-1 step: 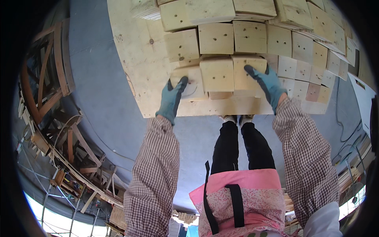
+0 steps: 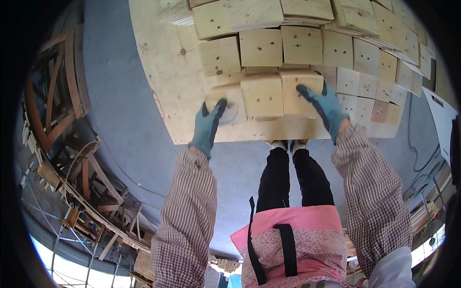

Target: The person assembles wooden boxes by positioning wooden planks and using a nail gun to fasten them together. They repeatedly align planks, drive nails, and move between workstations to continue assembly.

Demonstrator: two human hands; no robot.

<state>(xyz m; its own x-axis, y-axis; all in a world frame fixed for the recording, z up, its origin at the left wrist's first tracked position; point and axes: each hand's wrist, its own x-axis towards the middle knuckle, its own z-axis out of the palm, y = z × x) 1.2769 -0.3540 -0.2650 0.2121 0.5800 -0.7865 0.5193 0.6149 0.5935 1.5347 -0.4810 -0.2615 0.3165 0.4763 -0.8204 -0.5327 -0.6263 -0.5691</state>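
Note:
My left hand (image 2: 209,127), in a teal glove, lies against the left end of a row of three square pale wooden blocks (image 2: 262,96), thumb spread over the leftmost block (image 2: 234,106). My right hand (image 2: 324,106), also gloved, presses on the rightmost block (image 2: 298,89) with fingers laid across its top. The row sits near the front edge of a large plywood board (image 2: 163,72). Each block has small drilled holes.
Many more square wooden blocks (image 2: 307,45) cover the board in rows behind and to the right. Curved wooden frames (image 2: 57,110) are piled on the left on the grey floor (image 2: 120,120). My legs and pink apron show below; cables lie at right.

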